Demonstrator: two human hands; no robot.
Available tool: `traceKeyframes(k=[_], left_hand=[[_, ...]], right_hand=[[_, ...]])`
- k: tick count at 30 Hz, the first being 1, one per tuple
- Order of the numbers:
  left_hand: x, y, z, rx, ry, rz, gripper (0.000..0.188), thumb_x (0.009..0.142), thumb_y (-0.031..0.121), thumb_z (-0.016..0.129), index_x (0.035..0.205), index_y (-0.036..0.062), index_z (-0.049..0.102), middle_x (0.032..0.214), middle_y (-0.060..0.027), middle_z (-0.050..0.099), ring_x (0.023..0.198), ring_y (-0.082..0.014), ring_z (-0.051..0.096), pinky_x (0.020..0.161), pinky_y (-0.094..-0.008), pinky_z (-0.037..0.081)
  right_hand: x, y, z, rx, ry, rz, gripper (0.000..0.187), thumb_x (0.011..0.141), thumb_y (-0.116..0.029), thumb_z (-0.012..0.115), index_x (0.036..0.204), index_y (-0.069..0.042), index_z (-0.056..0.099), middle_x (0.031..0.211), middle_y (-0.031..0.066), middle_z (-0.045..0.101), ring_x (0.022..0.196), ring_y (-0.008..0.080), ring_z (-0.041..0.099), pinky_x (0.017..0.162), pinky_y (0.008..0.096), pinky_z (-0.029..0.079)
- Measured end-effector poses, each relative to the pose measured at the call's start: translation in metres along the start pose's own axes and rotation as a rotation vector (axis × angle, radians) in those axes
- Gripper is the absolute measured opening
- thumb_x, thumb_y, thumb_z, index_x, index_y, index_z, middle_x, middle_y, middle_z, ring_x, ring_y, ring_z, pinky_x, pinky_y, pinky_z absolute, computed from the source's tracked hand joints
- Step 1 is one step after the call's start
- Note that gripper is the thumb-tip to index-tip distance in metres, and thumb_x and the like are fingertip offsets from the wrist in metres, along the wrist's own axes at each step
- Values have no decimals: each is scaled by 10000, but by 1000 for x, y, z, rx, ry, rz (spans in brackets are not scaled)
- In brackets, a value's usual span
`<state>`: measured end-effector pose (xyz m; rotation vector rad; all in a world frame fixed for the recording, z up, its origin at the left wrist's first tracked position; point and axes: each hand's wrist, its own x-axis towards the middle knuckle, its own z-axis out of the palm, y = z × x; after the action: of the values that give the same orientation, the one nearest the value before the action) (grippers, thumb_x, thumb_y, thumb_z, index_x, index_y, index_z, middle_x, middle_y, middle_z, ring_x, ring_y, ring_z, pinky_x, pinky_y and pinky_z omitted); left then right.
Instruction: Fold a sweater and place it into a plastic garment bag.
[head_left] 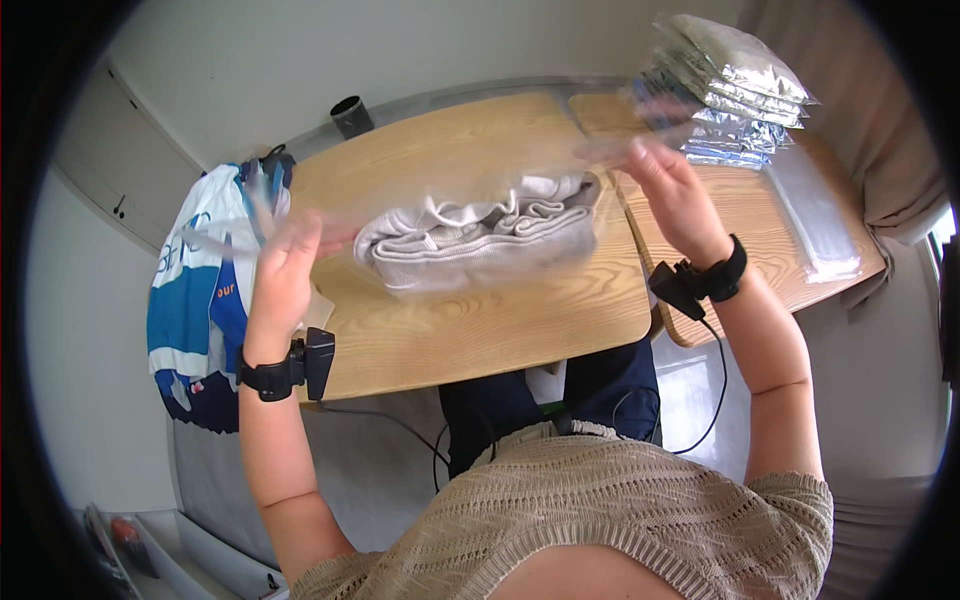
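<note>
A light grey folded garment (480,240) with ribbed edges lies in a bundle over the middle of the wooden table. A hazy, see-through film that looks like a clear plastic bag (440,278) surrounds it, blurred by motion. At the bundle's left end is my left hand (288,262), thumb toward it, the fingers smeared. My right hand (665,190) is raised beyond the right end, its fingers likewise streaked. Whether either hand grips the film cannot be made out. Each wrist wears a black strap with a small device.
Silvery clear-bagged packets (735,95) are stacked at the far right, with flat clear bags (815,215) beside them. White, teal and blue clothes (195,300) hang over the left edge. A black cup (351,117) stands at the back. A gap separates the two tables (500,340).
</note>
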<state>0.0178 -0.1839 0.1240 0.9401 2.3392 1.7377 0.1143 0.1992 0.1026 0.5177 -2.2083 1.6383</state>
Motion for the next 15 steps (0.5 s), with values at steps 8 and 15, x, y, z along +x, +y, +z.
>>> traceKeyframes(k=[8, 15], left_hand=[[18, 22, 28, -405, -46, -152, 354, 994, 311, 419, 1016, -11, 562, 990, -149, 634, 948, -239, 625, 845, -341, 484], [41, 10, 47, -488, -20, -15, 323, 1001, 297, 407, 1013, 17, 567, 986, -124, 636, 968, -198, 605, 900, -311, 442]], right_hand=[[0, -14, -23, 398, 155, 310, 421, 1006, -359, 376, 1027, -7, 606, 960, 73, 654, 920, 155, 628, 852, 292, 485], [-4, 1, -27, 348, 195, 243, 419, 1004, -358, 382, 947, -20, 623, 953, 98, 677, 963, 143, 612, 913, 297, 441]])
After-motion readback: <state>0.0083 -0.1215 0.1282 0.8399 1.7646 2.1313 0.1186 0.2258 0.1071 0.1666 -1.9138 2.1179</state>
